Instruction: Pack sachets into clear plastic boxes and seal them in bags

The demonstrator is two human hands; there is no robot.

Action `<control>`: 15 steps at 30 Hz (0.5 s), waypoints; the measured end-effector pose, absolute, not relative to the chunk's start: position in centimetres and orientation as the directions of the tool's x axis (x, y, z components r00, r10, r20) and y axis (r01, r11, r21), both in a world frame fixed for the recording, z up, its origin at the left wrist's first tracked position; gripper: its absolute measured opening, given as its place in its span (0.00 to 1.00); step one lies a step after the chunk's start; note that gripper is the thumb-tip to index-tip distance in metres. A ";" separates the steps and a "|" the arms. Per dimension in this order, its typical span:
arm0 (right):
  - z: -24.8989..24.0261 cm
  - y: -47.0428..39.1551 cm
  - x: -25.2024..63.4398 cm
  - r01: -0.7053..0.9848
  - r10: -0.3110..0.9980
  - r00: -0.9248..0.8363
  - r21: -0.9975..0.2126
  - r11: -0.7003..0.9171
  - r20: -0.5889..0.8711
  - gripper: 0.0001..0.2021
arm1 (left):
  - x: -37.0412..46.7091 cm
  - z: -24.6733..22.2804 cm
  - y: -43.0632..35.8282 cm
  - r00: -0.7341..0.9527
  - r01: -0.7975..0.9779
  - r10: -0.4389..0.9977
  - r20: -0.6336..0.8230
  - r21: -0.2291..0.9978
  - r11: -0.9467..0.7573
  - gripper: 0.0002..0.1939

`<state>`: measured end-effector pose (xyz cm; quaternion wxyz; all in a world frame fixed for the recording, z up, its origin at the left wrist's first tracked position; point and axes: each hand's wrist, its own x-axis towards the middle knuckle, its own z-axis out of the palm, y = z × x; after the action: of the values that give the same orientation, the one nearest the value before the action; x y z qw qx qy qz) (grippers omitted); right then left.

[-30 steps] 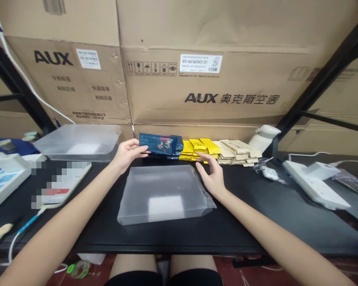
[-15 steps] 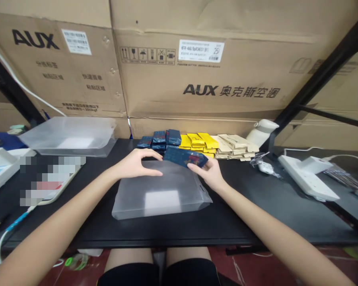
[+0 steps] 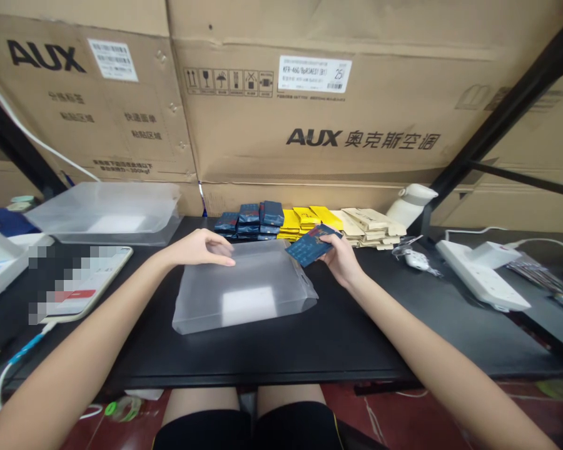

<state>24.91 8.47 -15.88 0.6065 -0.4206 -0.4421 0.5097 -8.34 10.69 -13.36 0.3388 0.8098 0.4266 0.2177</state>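
Note:
Pinched in my right hand (image 3: 342, 255) is a dark blue printed packet (image 3: 309, 245), held tilted just above the right end of a clear frosted plastic box (image 3: 201, 300). The box lies flat on the black table (image 3: 263, 362), a white label on its face and its open end toward the right. At its far left corner, my left hand (image 3: 206, 248) has thumb and fingers apart and holds nothing; whether it touches the box I cannot tell. Behind are stacks of dark blue packets (image 3: 249, 214), yellow packets (image 3: 309, 219) and beige packets (image 3: 370, 222).
At the back left lies a second frosted plastic box (image 3: 107, 206). A phone (image 3: 89, 281) on a charging cable is at the left. To the right are a white bottle (image 3: 410, 203), a small white item in clear wrap (image 3: 417, 259) and a power strip (image 3: 485, 275). Large cardboard boxes (image 3: 244, 144) stand behind.
My right hand has carried the blue packet rightward, from over the box to its right end. My left hand has drawn back a little to the left. The box has shifted slightly left.

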 end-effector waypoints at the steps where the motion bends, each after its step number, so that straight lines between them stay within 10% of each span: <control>1: -15.8 8.6 25.1 -0.247 0.992 0.090 -0.962 0.113 0.093 0.13 | -8.5 -13.4 10.8 0.539 0.529 0.839 0.066 0.749 -0.399 0.18; 15: -14.7 9.4 28.1 -0.081 0.968 0.155 -0.974 0.210 0.196 0.12 | -9.8 -13.5 11.6 0.423 0.362 0.903 0.079 0.898 -0.249 0.17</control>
<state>28.14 9.42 -14.68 0.6077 -0.4565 -0.4857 0.4318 -9.76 11.63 -13.47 0.4308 0.7253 0.4360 0.3135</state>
